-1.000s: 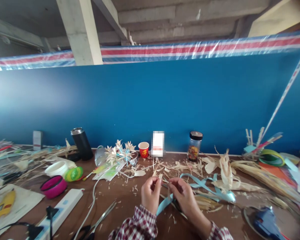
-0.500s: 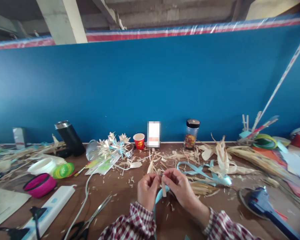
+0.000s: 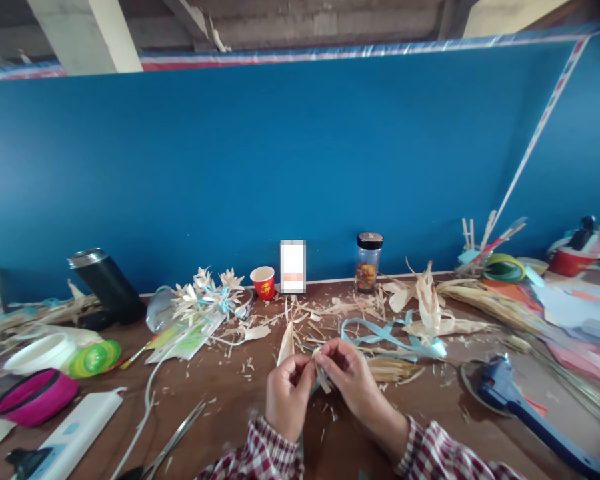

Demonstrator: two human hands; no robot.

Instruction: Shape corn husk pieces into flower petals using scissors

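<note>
Both hands meet above the near middle of the table, fingertips almost touching. My left hand [image 3: 289,393] is closed in a pinch at one end of a small pale strip of corn husk [image 3: 324,380]. The thumb and forefinger of my right hand [image 3: 353,380] press on the same strip, whose loose end hangs below the fingertips. A light blue ribbon [image 3: 303,448] runs down beside my left wrist; its upper part is mostly hidden by the hands. Just behind the fingers stands a pointed piece of dry husk [image 3: 286,343].
Scissors [image 3: 177,437] and a white power strip [image 3: 75,433] lie at left, a blue glue gun [image 3: 510,393] at right. Further back are husk flowers [image 3: 207,297], a red paper cup [image 3: 263,285], a lidded jar [image 3: 369,263], coiled blue ribbon [image 3: 380,333] and husk scraps.
The view has turned slightly right, so things shift left. The husk strip, upright between the fingers before, is now bent over and slanting, and less of the blue ribbon shows.
</note>
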